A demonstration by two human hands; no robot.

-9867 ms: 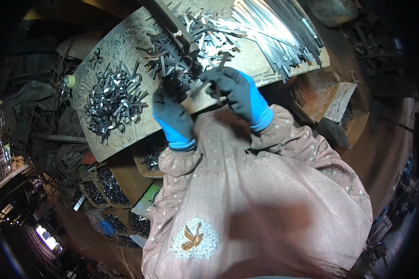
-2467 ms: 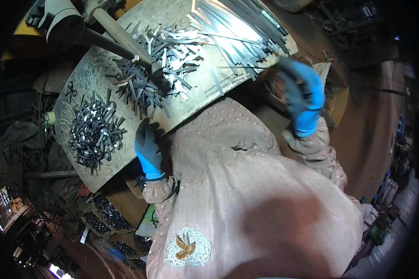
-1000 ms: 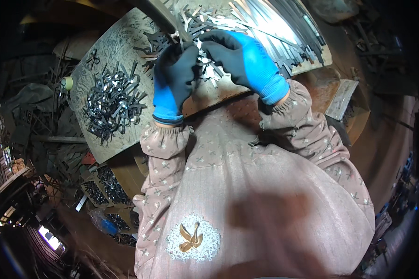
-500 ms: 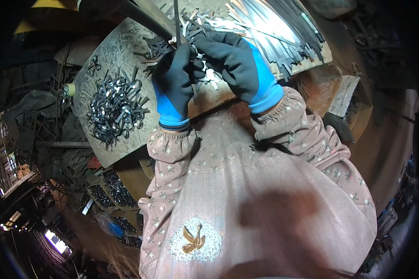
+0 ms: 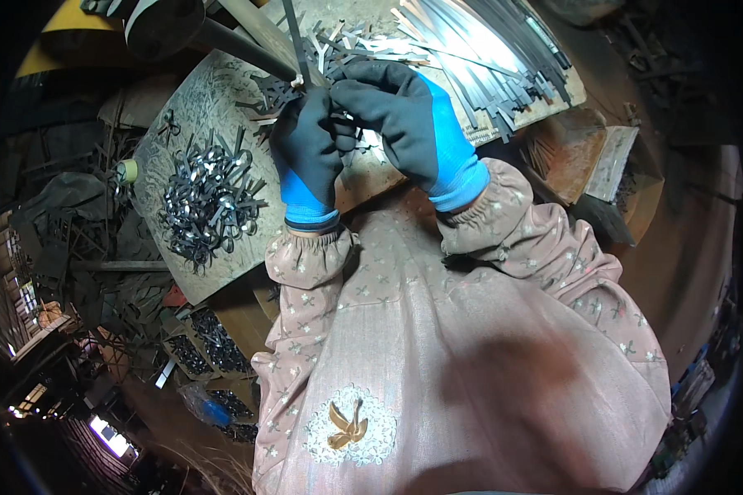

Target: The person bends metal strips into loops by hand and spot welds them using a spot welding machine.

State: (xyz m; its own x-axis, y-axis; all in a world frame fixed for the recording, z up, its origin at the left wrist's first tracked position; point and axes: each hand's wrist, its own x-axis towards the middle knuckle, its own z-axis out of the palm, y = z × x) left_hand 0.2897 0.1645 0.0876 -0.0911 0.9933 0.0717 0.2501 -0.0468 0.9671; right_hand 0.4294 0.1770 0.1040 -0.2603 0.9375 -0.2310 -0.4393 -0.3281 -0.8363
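Both my hands wear dark gloves with blue cuffs and meet over the far part of the worktable (image 5: 223, 91). My left hand (image 5: 307, 144) is closed around a narrow dark strip (image 5: 294, 37), which stands up out of its grip. Against it, my right hand (image 5: 392, 120) has its fingers bent and pinched together near the strip's lower end. The glove hides whatever those fingertips hold. Short cut strips (image 5: 363, 41) lie scattered just beyond my hands. To the left sits a pile of bent, looped strips (image 5: 210, 198).
A dark rod (image 5: 243, 49) and a pale bar (image 5: 264, 29) slant in above the table's far side. Long flat strips (image 5: 487, 58) lie at the far right. An open box (image 5: 570, 157) stands off the right edge. Boxes of small dark pieces (image 5: 215, 338) stand below left.
My right hand has shifted slightly left, closer to my left hand. The upright strip now leans further left. The whole view has turned a little.
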